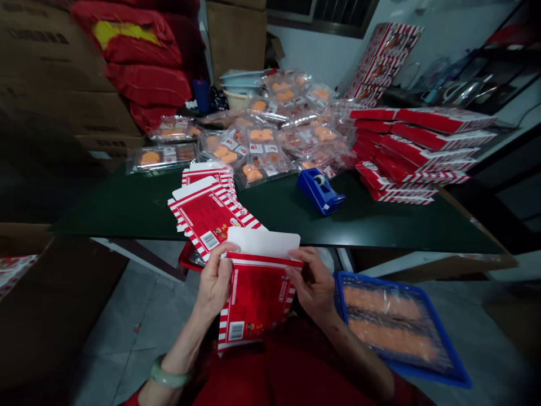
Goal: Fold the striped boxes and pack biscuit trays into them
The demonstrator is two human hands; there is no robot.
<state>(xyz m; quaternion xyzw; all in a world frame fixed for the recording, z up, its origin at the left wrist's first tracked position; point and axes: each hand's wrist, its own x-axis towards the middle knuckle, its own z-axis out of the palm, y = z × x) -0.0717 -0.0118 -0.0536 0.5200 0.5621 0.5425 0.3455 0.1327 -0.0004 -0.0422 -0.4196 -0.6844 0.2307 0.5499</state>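
Observation:
I hold a red and white striped carton (256, 293) upright over my lap, its white top flap standing open. My left hand (215, 282) grips the carton's left edge, thumb on the flap fold. My right hand (313, 285) clasps the right edge with curled fingers. A green bangle (167, 376) circles my left wrist. Just beyond my hands, a stack of flat unfolded cartons (209, 208) lies at the near edge of the dark green table (380, 223).
A blue tape dispenser (319, 190) sits mid-table. Clear packs of orange food (262, 141) cover the far side. Filled red cartons (414, 152) are stacked at right. A blue crate (401, 330) of wrapped packs stands at my right knee. Brown boxes (46, 73) and red sacks rise at left.

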